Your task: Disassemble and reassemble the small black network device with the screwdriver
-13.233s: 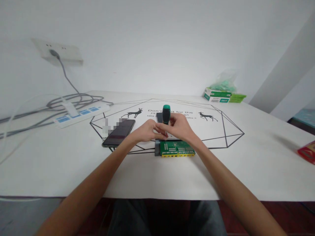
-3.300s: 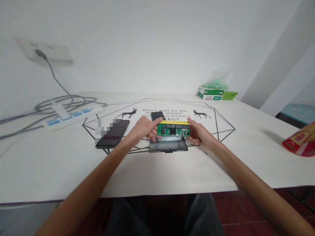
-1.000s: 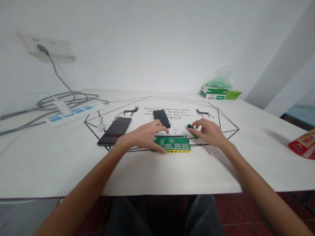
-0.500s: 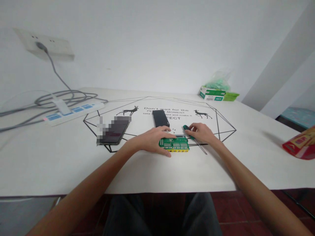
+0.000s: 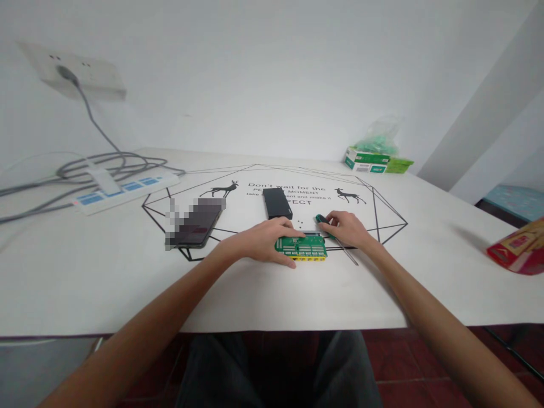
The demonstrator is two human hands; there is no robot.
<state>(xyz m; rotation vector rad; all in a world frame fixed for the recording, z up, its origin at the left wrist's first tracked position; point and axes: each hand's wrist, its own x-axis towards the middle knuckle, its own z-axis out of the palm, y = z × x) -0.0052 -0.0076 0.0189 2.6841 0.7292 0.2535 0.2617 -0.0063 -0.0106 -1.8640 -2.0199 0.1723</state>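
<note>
Left hand (image 5: 271, 241) grips board (image 5: 306, 247) — right hand (image 5: 347, 228) grasps screwdriver (image 5: 322, 219); near the table's (image 5: 272, 300) far right corner, a clear bag (image 5: 385, 140) — green inside — tops boxes (image 5: 368, 160).

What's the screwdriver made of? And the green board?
The screwdriver has a green and dark handle, probably plastic or rubber, maybe matte; its thin grey shaft looks like smooth metal. The green board looks like stiff, coated circuit board, given its flat face and pale markings; its bright yellow edge is likely plastic.
</note>
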